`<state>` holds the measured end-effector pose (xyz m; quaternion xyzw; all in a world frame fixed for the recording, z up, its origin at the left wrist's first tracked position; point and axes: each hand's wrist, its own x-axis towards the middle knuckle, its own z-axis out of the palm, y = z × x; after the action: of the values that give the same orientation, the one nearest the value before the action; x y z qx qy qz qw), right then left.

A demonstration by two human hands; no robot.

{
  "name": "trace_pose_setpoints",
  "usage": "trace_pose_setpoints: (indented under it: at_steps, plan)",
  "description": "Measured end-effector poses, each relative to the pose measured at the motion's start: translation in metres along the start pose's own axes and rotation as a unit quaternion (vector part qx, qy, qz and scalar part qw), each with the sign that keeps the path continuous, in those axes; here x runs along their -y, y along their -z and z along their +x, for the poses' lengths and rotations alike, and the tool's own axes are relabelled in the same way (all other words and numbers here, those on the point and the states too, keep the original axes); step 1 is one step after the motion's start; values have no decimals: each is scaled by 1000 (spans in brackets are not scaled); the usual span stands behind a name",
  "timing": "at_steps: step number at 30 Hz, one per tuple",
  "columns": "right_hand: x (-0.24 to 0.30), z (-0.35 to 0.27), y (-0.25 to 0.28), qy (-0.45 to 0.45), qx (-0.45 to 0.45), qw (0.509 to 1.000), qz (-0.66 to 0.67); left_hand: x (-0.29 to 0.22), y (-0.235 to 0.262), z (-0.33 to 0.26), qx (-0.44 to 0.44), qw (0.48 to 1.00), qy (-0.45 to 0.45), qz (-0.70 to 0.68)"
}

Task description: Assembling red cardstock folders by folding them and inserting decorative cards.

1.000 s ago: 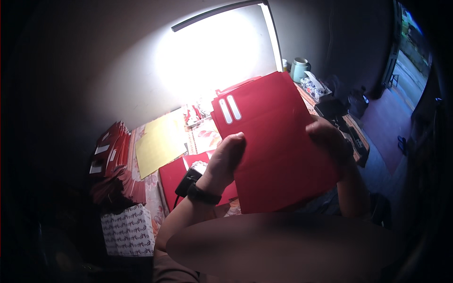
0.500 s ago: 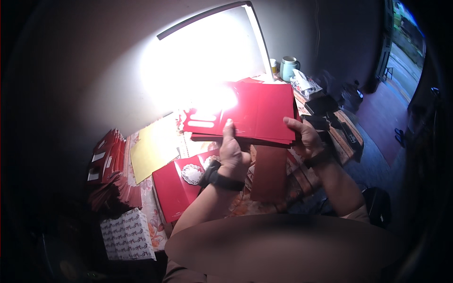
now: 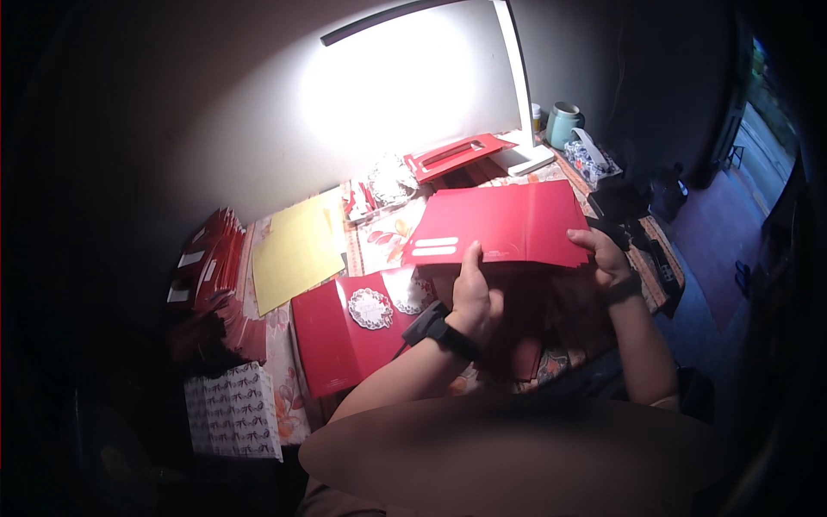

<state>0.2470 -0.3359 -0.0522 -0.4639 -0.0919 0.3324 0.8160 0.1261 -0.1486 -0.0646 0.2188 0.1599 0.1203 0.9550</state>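
In the head view, the stack [image 3: 500,220] of red sheets is held just in front of the lamp [image 3: 516,69], whose top runs out of frame. The left grip [image 3: 476,297] and right grip [image 3: 606,256] are both clamped on the stack, thumbs on top; most of their other fingers are hidden behind it or in shadow. Below the stack, farther from the lamp, a dim red sheet [image 3: 515,345] is partly covered by the left grip. Left of the lamp, toward the wearer, an open red folder [image 3: 327,336] lies on the desk [image 3: 385,234], its right part behind the left wrist; of its two white doilies [image 3: 370,308], the right one is harder to make out. Dark things [image 3: 616,205] right of the lamp are too murky to name.
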Motion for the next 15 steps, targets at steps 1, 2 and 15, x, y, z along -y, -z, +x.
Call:
trace_pose_setpoints:
  at_steps: [1,2,15]
  plan:
    - [-3,8,6,5,-10,1000,-10,1,-1,7,-21,1000,-10,0]
    - [-5,13,8,10,-19,1000,-20,1,-3,13,-42,999,-21,1]
    - [-20,54,19,27,-65,992,106,-2,2,56,-83,996,32,8]
